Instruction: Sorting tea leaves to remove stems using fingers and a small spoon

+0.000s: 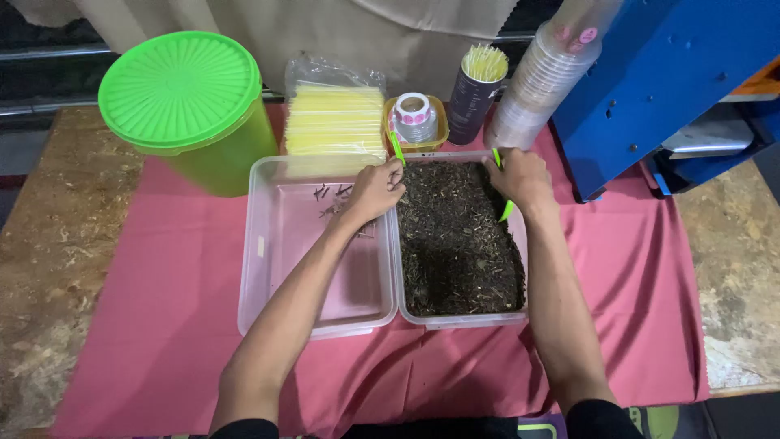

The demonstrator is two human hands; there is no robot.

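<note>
Both hands work at the far end of the tray of dark dried leaves [459, 252]. The left hand [375, 189] has its grip closed on green tweezers [396, 148]. The right hand [520, 176] grips another green tool [507, 210].

- A round lime-green plastic tub with a ribbed lid [180, 89] stands well left of the hands.
- A clear bag of pale yellow straws [335, 120] lies just beyond them.
- A leaning stack of clear plastic cups [540, 77] rises beyond the right side.
- A blue metal machine [666, 81] sits far right.
- A pink cloth [162, 309] covers the worn wooden table [49, 244].
</note>
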